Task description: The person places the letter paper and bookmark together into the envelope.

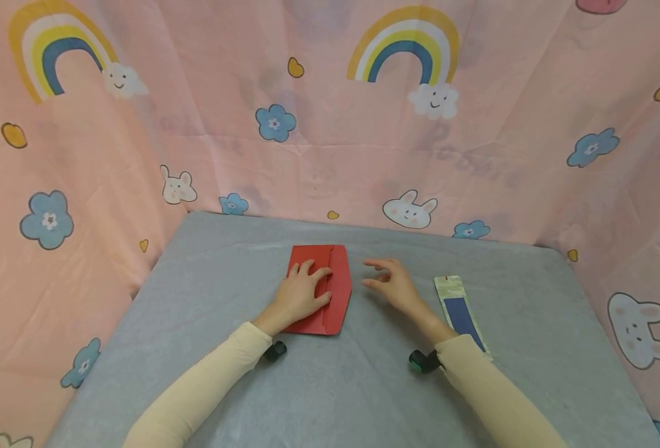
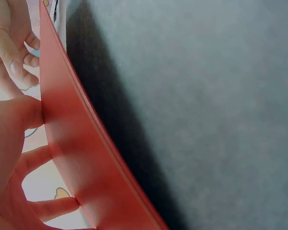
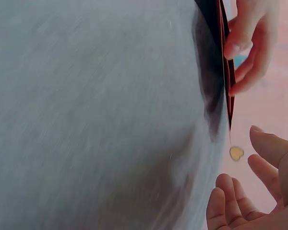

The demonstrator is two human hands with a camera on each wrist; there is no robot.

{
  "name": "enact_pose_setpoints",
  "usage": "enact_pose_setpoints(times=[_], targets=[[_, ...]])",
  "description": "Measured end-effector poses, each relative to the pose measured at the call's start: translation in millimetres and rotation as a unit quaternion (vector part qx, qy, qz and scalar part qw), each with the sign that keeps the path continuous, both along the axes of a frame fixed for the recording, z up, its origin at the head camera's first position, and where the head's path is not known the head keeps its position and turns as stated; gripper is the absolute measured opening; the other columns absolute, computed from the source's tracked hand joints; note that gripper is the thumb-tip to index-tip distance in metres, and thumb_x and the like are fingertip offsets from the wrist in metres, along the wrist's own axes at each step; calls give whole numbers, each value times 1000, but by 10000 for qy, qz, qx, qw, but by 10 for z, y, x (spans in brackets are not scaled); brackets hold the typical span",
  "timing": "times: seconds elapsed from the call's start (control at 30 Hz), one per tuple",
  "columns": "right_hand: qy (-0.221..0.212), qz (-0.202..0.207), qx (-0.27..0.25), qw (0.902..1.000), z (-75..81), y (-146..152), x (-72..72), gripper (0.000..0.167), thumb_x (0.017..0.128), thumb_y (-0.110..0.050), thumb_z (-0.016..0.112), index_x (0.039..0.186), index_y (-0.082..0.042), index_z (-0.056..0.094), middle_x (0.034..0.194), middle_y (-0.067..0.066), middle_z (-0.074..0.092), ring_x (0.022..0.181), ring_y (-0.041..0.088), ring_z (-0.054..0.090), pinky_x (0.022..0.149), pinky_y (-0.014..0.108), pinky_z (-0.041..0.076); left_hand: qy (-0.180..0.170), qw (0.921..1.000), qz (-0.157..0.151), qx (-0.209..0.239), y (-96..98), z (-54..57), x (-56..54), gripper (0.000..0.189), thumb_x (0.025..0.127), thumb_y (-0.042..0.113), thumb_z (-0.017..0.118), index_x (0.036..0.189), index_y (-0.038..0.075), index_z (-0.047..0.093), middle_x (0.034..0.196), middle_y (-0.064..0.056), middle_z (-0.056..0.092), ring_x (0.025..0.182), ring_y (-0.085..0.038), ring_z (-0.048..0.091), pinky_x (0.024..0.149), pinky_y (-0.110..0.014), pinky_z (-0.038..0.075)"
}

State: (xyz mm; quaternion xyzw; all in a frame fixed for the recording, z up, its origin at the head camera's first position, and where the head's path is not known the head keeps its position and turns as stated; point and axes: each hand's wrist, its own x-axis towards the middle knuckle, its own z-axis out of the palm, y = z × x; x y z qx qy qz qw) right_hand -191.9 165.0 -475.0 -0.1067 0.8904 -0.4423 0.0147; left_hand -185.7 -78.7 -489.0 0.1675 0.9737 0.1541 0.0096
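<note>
A red envelope [image 1: 338, 289] lies on the grey table with its flap, marked by a crease, toward the right. My left hand [image 1: 301, 295] rests on top of it, fingers spread and their tips pressing the paper; in the left wrist view the thumb and fingers [image 2: 36, 160] touch the red surface. My right hand [image 1: 394, 286] hovers just right of the flap, fingers loosely bent and apart from the envelope. Nothing is between the right thumb and fingers [image 3: 230, 201]. In the right wrist view the envelope [image 3: 225, 72] shows edge-on beside the left hand.
To the right lies a long pale strip with a dark blue panel [image 1: 461, 317], its lower end beside my right sleeve. A grey cloth covers the table [image 1: 341, 398]. Behind and at both sides hangs a pink curtain [image 1: 330, 174] with rainbows, flowers and rabbits.
</note>
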Motion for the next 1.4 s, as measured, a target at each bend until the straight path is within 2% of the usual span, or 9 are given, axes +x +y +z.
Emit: enact_pose_setpoints(times=[0.13, 0.33, 0.6, 0.7, 0.87, 1.03, 1.23, 1.3, 1.4], targets=[[-32, -51, 88, 9999, 6, 162, 33, 47, 87, -18, 75, 132, -8, 63, 126, 25, 56, 91, 29, 62, 74, 32, 51, 3, 10000, 10, 13, -7, -10, 4, 53, 91, 42, 67, 140, 30, 53, 149, -17, 44, 136, -44, 44, 95, -57, 52], [-140, -290, 317, 9990, 32, 455, 125, 48, 89, -25, 74, 134, -13, 62, 129, 21, 57, 104, 35, 63, 79, 41, 55, -14, 10000, 10, 7, -7, -12, 4, 53, 91, 42, 66, 140, 30, 53, 150, -16, 44, 136, -44, 44, 94, -57, 53], [323, -509, 530, 9968, 2, 875, 239, 45, 91, -22, 72, 133, -8, 62, 125, 24, 58, 103, 39, 62, 81, 48, 54, -17, 10000, -1, 13, -4, 1, 1, 53, 91, 42, 67, 140, 30, 52, 150, -16, 44, 136, -42, 44, 93, -56, 54], [457, -599, 565, 9956, -16, 1002, 263, 45, 91, -21, 72, 132, -6, 62, 124, 25, 58, 101, 39, 62, 81, 45, 53, -13, 10000, 6, -5, -4, -5, -2, 53, 91, 43, 67, 140, 30, 52, 150, -16, 44, 136, -42, 43, 94, -56, 54], [400, -692, 540, 9953, 1, 1147, 321, 45, 92, -22, 71, 133, -6, 61, 125, 25, 58, 103, 39, 60, 80, 37, 52, -19, 10000, 5, 15, -2, -12, -5, 53, 91, 42, 66, 140, 30, 52, 150, -16, 44, 137, -43, 43, 94, -56, 53], [374, -796, 591, 9944, 20, 1250, 375, 44, 93, -22, 70, 133, -5, 61, 127, 25, 57, 104, 41, 61, 81, 41, 52, -83, 10000, -10, 36, -2, 0, 6, 53, 91, 42, 67, 141, 30, 52, 151, -16, 43, 137, -43, 42, 95, -56, 53], [353, -1033, 628, 9920, -17, 1386, 408, 42, 93, -22, 69, 131, -6, 62, 128, 23, 57, 106, 37, 60, 77, 24, 50, -83, 9999, -6, 57, 2, 14, 6, 53, 91, 42, 66, 141, 30, 52, 151, -16, 43, 137, -43, 42, 95, -56, 53], [342, -1056, 663, 9916, -36, 1428, 409, 41, 93, -21, 70, 130, -5, 63, 129, 23, 56, 108, 40, 59, 81, 29, 52, -89, 9999, -8, 63, -1, 18, 8, 53, 91, 42, 66, 141, 30, 52, 151, -16, 43, 137, -43, 42, 95, -56, 53], [298, -1068, 847, 9902, -63, 1480, 403, 40, 92, -21, 70, 128, -3, 64, 129, 27, 55, 111, 46, 57, 89, 50, 52, -75, 9999, -16, 77, -8, 23, 9, 53, 91, 41, 66, 140, 30, 52, 150, -17, 43, 137, -43, 42, 95, -56, 53]])
